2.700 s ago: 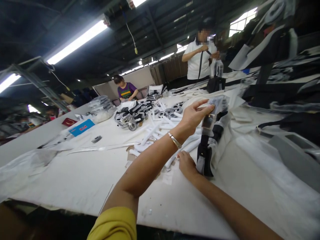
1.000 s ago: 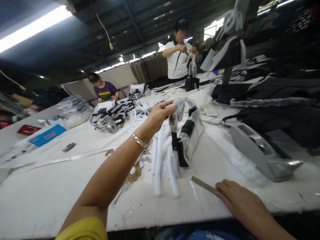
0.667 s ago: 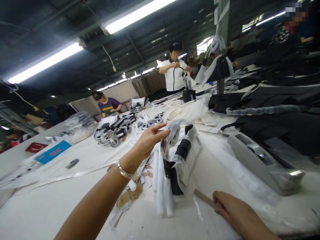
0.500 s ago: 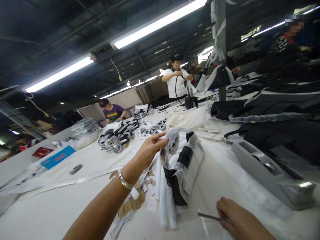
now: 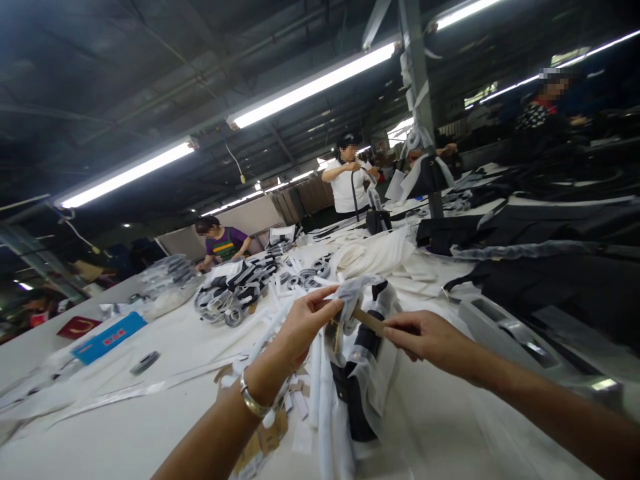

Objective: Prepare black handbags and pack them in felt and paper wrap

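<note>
Bundle (image 5: pixel 353 403) (black part in clear wrap) is stood on the desk (image 5: pixel 125 427) at centre frame. Its gathered top is pinched shut by the left hand (image 5: pixel 305 325), fingers (image 5: pixel 327 303) closed on the wrap. A flat brown strip (image 5: pixel 367 321) is gripped at its near end by the right hand (image 5: pixel 430 340), fingers closed. The far end is touching the gather, just beside the left fingertips.

Judgement on the step:
- Strip is best kept flat and led in close under the pinch.
- Pinch is to be held firm so the wrap is not let slack.
- Bundle base is better left on the desk for support.
- White tubes (image 5: pixel 320 400) beside the bundle are not to be dragged.

Versus 0.5 s ago:
- Right hand is lifted from the desk at lower right to centre frame.
- Strip, then low by the desk, is now at the wrap.
- Left pinch is unchanged.
- Grey dispenser (image 5: pixel 505 327) at right is untouched.
</note>
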A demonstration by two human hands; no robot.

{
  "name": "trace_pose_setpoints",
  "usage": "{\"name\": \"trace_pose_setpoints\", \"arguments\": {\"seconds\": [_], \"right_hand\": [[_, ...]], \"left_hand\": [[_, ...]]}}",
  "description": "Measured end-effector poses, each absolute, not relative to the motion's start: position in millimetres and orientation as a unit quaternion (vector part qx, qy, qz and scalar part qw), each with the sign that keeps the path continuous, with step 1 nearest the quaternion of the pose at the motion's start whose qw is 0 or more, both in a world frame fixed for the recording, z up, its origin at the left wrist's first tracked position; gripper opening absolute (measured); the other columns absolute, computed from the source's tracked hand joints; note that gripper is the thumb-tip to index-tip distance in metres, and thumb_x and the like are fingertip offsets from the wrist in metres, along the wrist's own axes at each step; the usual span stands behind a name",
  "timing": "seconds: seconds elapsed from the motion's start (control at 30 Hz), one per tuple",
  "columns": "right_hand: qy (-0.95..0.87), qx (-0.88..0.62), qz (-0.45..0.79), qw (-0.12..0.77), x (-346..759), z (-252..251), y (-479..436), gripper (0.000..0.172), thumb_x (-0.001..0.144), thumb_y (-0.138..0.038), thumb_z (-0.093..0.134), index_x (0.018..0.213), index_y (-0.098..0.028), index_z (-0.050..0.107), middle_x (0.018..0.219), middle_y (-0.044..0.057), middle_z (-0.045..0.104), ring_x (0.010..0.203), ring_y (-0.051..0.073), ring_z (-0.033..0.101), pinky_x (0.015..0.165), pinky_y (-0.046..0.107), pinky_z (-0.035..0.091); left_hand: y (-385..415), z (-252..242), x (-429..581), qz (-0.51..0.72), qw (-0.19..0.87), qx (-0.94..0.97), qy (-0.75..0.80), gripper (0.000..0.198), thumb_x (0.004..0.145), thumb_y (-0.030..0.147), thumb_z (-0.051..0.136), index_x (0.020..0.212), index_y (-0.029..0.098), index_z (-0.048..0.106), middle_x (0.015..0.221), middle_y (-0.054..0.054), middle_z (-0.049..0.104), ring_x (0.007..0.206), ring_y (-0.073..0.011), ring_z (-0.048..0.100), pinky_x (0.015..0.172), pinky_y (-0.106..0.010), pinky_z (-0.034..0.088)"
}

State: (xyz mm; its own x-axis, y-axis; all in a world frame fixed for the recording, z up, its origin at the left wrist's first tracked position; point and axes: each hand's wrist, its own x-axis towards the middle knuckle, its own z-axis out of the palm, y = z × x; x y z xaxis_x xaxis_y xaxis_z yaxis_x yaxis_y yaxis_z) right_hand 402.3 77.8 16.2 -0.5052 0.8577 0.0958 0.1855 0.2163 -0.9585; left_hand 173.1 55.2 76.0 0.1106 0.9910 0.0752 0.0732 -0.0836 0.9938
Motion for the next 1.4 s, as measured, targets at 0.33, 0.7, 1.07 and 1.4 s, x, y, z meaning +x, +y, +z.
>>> {"name": "trace_pose_setpoints", "arguments": {"seconds": [0.33,0.7,1.07,1.4], "right_hand": [[-0.642,-0.261,0.617,0.371,365,33,96,0.037,0.078,-0.055,0.072,0.079,-0.018,0.075,0.061,-0.004,0.049,0.059,0.012,0.041,0.059,0.026,0.035],[-0.518,-0.244,0.739,0.355,370,45,84,0.031,0.075,-0.048,0.076,0.087,-0.020,0.073,0.092,0.006,0.069,0.086,0.019,0.063,0.080,0.031,0.052],[-0.521,-0.285,0.698,0.399,362,43,88,0.032,0.077,-0.049,0.076,0.087,-0.019,0.076,0.096,0.005,0.073,0.097,0.021,0.063,0.089,0.033,0.047],[-0.486,-0.176,0.750,0.413,368,20,79,0.022,0.082,-0.038,0.075,0.095,-0.021,0.075,0.103,0.005,0.071,0.100,0.019,0.062,0.092,0.031,0.049]], "left_hand": [[52,72,184,0.484,0.471,0.591,0.441,0.055,0.075,0.045,0.084,0.120,0.018,0.072,0.104,-0.009,0.077,0.097,-0.0222,0.069,0.090,-0.031,0.050],[53,65,172,0.465,0.329,0.684,0.456,0.039,0.083,0.040,0.075,0.119,0.024,0.074,0.148,-0.011,0.049,0.061,-0.0039,0.056,0.057,-0.020,0.047],[47,51,193,0.583,0.420,0.536,0.443,0.108,0.075,0.034,0.086,0.159,0.036,0.017,0.129,-0.010,0.062,0.074,-0.0101,0.065,0.070,-0.023,0.052],[45,46,193,0.598,0.438,0.514,0.432,0.076,0.072,0.040,0.088,0.137,0.019,0.055,0.106,-0.008,0.071,0.102,-0.0229,0.067,0.090,-0.031,0.051]]}}
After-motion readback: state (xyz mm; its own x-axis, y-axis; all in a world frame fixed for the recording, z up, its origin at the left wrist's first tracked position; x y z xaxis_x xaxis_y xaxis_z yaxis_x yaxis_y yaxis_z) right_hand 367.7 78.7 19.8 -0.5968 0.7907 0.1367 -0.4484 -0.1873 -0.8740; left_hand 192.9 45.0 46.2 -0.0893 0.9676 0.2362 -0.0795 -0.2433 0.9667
